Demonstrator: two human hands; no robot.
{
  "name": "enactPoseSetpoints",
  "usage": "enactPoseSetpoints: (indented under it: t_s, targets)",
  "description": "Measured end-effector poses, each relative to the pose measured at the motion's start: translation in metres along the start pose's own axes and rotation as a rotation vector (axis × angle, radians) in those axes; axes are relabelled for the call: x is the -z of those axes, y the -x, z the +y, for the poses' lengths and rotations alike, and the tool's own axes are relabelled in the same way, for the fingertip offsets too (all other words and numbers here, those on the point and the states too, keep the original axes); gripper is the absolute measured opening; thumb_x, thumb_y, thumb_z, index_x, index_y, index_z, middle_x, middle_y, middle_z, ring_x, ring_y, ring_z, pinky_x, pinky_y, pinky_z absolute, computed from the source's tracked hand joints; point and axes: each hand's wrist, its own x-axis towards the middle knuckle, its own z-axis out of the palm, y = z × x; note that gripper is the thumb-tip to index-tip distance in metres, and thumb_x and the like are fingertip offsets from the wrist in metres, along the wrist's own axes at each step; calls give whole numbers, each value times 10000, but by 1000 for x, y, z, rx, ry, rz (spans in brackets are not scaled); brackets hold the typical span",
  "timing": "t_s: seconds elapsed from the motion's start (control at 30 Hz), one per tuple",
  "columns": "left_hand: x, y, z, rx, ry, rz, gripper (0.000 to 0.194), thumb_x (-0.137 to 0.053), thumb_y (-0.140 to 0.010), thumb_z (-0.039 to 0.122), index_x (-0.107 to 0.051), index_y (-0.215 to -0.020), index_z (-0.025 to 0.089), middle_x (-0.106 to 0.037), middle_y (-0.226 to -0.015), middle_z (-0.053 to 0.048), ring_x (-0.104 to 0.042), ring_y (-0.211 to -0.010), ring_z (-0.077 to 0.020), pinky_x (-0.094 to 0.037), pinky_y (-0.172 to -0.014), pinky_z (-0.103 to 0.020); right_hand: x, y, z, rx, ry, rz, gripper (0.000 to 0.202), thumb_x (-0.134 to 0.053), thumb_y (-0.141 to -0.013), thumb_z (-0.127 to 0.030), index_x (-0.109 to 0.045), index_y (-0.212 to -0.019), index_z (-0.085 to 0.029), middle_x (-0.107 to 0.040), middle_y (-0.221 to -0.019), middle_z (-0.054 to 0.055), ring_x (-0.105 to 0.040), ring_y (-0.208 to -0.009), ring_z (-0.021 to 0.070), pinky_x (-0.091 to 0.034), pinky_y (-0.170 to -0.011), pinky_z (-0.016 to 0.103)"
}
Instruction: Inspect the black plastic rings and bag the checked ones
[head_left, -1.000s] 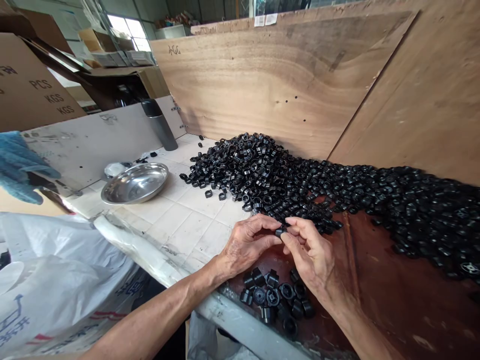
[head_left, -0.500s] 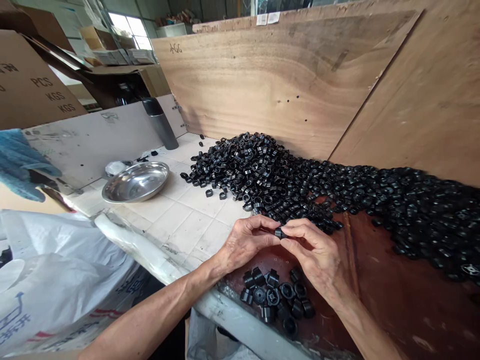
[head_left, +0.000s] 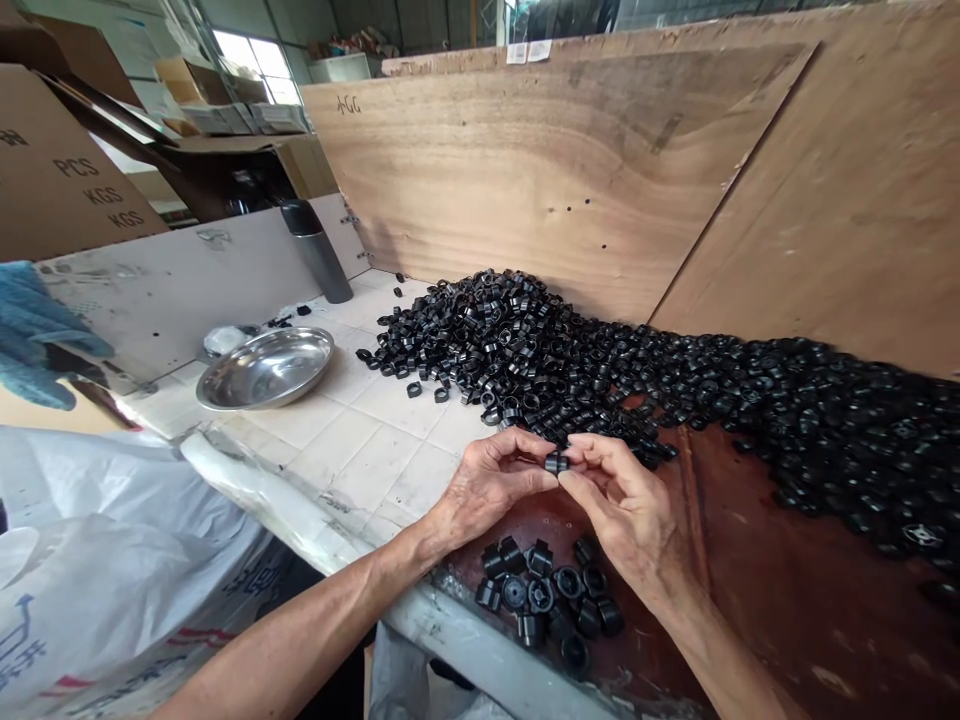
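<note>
The bare left hand (head_left: 491, 485) pinches a small black cylindrical plastic part (head_left: 556, 462) between thumb and fingers, the gap between them being only as wide as the part. The bare right hand (head_left: 630, 505) is at the part's right end, thumb and fingers slightly parted (whether they grip it or only touch it cannot be told). The part is held above the counter, behind its front edge.

Between the hands and that edge, a loose cluster of short black plastic cylinders (head_left: 541, 595) rests on the reddish-brown counter panel (head_left: 757, 560). A large heap of black plastic rings (head_left: 502, 335) lies toward the counter's back edge, against the upright plywood board (head_left: 487, 160); a lower spread of black plastic pieces (head_left: 840, 430) continues along the right. A shallow round steel bowl (head_left: 266, 368) sits on the white tiled counter section (head_left: 382, 450), near the left edge.
</note>
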Motion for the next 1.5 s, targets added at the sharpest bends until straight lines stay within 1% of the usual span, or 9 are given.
enactPoseSetpoints:
  t_s: [0.2, 0.37, 0.57, 0.67, 0.8, 1.03, 1.17, 1.33, 1.5]
  targets:
    - [2, -1, -7, -304, -262, -60, 205, -800, -816, 264, -754, -995, 176, -721, -1029, -69, -681, -970, -184, -547, -901, -312, -3, 4, 7, 31, 97, -1, 249, -578, -973, -393, -624, -1145, -219, -707, -811, 23, -678, -672, 167, -565, -655, 264]
    - [0, 1, -4, -208, -151, -29, 201, -801, -815, 268, -731, -974, 167, -695, -1038, -69, -693, -955, -194, -571, -888, -330, 2, 3, 4, 68, 89, -92, 223, -604, -960, -389, -649, -1107, -226, -726, -880, 28, -692, -712, 167, -552, -653, 250]
    - [0, 1, -7, -198, -118, -47, 232, -816, -793, 269, -730, -977, 159, -686, -1033, -70, -684, -939, -183, -584, -854, -309, 4, 1, 5, 46, 232, -91, 484, -477, -1007, -461, -592, -606, -217, -537, -513, -11, -525, -488, 131, -421, -528, 256]
    - [1, 1, -11, -179, -98, 2, 228, -811, -796, 274, -723, -978, 169, -683, -1045, -63, -688, -935, -182, -592, -852, -314, 6, 2, -2, -11, 178, -111, 404, -472, -997, -497, -668, -783, -216, -577, -594, -16, -535, -533, 137, -416, -522, 246]
    - [1, 0, -12, -159, -76, 27, 250, -820, -782, 277, -718, -982, 168, -684, -1033, -58, -690, -903, -175, -596, -838, -309, 9, 2, -11, -57, 187, -124, 448, -494, -982, -504, -612, -661, -216, -491, -534, -31, -472, -494, 125, -374, -493, 247]
    - [0, 0, -10, -147, -66, 25, 249, -812, -794, 286, -714, -988, 166, -685, -1025, -52, -691, -896, -166, -589, -839, -296, 7, 2, -4, -105, 159, -154, 301, -615, -928, -476, -642, -766, -224, -567, -628, -28, -553, -578, 139, -438, -545, 236]
    - [2, 1, -12, -182, -176, -12, 210, -777, -832, 272, -716, -1002, 165, -703, -1029, -67, -701, -913, -186, -592, -844, -318, 1, 1, -3, -147, 4, -120, 268, -637, -908, -476, -673, -992, -224, -654, -711, -16, -621, -601, 151, -495, -559, 235]
    - [5, 0, -15, -411, -452, -30, 206, -710, -883, 216, -700, -1088, 195, -710, -1079, -69, -692, -1000, -191, -584, -897, -333, -3, 2, -6, -272, 47, -135, 371, -565, -949, -515, -594, -720, -225, -538, -502, -41, -542, -463, 131, -448, -476, 226]
    - [2, -1, -19, -352, -338, -19, 212, -728, -881, 289, -685, -1063, 190, -709, -1065, -61, -722, -922, -181, -613, -841, -321, -3, 2, -4, -207, -31, -97, 262, -674, -877, -461, -672, -977, -219, -679, -681, -9, -658, -612, 166, -506, -567, 240]
